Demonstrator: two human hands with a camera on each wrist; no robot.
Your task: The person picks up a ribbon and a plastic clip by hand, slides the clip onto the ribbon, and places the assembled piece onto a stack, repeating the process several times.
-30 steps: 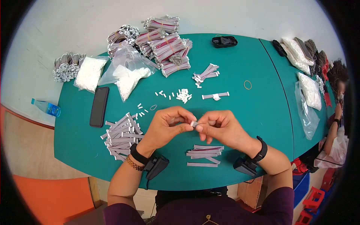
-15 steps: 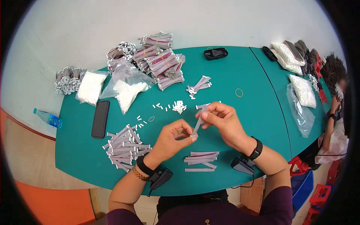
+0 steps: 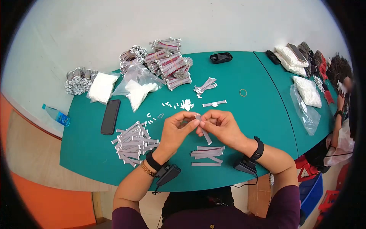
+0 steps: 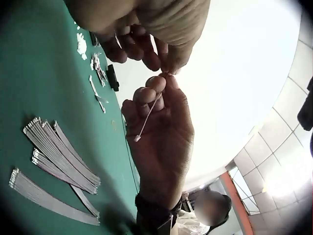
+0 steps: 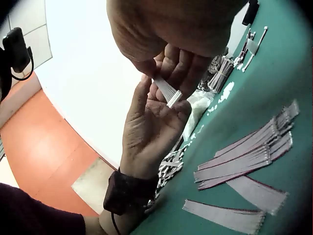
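Observation:
A short grey ribbon cable (image 3: 206, 136) with white end connectors is pinched between both hands above the table. My left hand (image 3: 176, 129) holds its upper end between thumb and forefinger. Right beside it, my right hand (image 3: 225, 128) pinches the same cable, fingertips meeting the left ones. The free end slants down below the right fingers, its white connector (image 5: 173, 99) facing the right wrist view. In the left wrist view the cable (image 4: 148, 117) shows edge-on against the right palm. The gripped end is mostly hidden by the fingertips.
Similar cables (image 3: 207, 152) lie in front of the hands, with a larger pile (image 3: 133, 143) at left. Loose white connectors (image 3: 187, 105), a single cable (image 3: 214, 103) and a small stack (image 3: 206, 87) lie beyond. Further back are bundled cables (image 3: 171, 65), connector bags (image 3: 102, 87) and a phone (image 3: 110, 116).
The cable was hidden between the fingers, then stretched upward from left hand to right. Now the hands are together again at its upper end, the other end hanging down to the right.

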